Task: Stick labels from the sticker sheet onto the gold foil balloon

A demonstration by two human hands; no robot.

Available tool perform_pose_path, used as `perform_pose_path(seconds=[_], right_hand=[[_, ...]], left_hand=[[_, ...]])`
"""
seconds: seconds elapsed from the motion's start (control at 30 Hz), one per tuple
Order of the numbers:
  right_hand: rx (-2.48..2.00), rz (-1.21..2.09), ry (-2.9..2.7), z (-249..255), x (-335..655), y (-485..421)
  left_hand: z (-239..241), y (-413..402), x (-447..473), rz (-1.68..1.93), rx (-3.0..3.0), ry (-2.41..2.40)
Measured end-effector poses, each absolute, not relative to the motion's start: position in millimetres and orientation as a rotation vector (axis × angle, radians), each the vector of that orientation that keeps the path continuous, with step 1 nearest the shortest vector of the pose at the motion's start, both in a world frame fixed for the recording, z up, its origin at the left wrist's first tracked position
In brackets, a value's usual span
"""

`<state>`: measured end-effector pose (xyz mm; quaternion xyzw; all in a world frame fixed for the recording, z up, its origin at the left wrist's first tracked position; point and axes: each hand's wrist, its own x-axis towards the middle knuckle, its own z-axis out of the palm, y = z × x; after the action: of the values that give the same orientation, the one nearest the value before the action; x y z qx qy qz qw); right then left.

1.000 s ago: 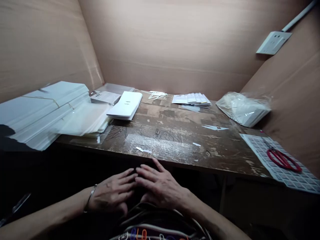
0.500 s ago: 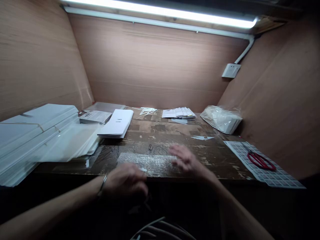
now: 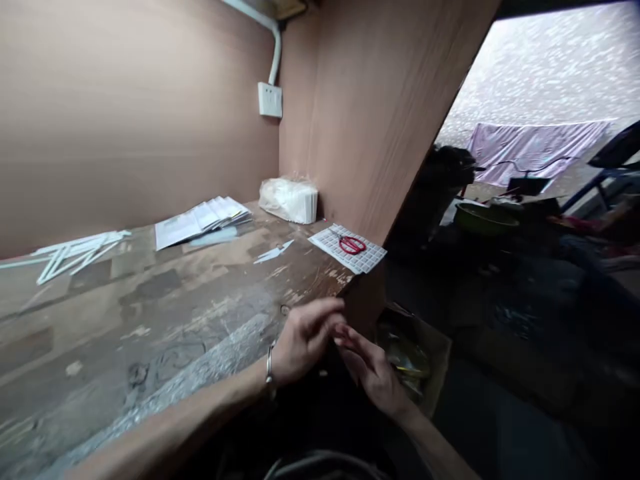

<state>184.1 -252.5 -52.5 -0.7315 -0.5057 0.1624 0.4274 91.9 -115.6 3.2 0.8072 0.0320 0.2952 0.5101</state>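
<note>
Left hand [image 3: 303, 343] and right hand [image 3: 373, 373] come together at the fingertips, just off the front edge of the bench [image 3: 215, 287].
The fingers of both hands are partly curled; blur makes it impossible to tell whether anything is pinched between them. A bracelet [image 3: 269, 363] circles the left wrist, and a shiny clear strip [image 3: 200, 360] lies along the bench beside that forearm. Beyond the hands, red-handled scissors [image 3: 352, 245] rest on a gridded sheet [image 3: 373, 257] at the bench's right end. A pale cut scrap [image 3: 274, 253] lies near the sheet, with a plastic-wrapped bundle [image 3: 295, 200] behind. Below the right hand stands an open box [image 3: 441, 353].
</note>
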Motion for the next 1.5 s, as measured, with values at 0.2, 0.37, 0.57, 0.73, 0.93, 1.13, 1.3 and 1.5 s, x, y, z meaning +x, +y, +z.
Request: perform_pose_path(seconds=[0.2, 0.37, 0.57, 0.73, 0.93, 1.13, 1.3, 1.5], right_hand=[[-1.542, 0.197, -1.849, -7.3, 207.1, -139.0], [-1.853, -0.115, -1.798, 43.4, 293.5, -26.3], [-2.021, -0.456, -2.015, 107.3, 370.7, 122.9], [-2.447, -0.238, -2.136, 93.6, 386.8, 193.4], [-2.516, -0.305, -2.185, 54.7, 394.0, 203.4], [-2.328, -0.13, -2.251, 51.5, 387.8, 227.0], [-2.337, 0.362, -2.099, 47.6, 383.8, 248.2], [-2.537, 0.428, -2.08, 39.9, 378.6, 263.5]], left_hand=[[38.8, -21.3, 185.2, 1.217, 1.663, 0.432], [45.8, 99.4, 202.2, 1.22, 2.463, 0.547], [47.9, 217.1, 245.4, 0.807, 3.121, 0.608], [32.0, 238.6, 266.2, 0.584, 3.273, 0.407], [1.0, 242.1, 251.5, 0.873, 3.254, 0.372], [-28.1, 248.0, 250.3, 1.301, 2.616, 0.866], [-40.8, 247.7, 262.3, 1.246, 2.041, 0.894], [-49.8, 242.1, 275.9, 1.163, 1.486, 0.777]])
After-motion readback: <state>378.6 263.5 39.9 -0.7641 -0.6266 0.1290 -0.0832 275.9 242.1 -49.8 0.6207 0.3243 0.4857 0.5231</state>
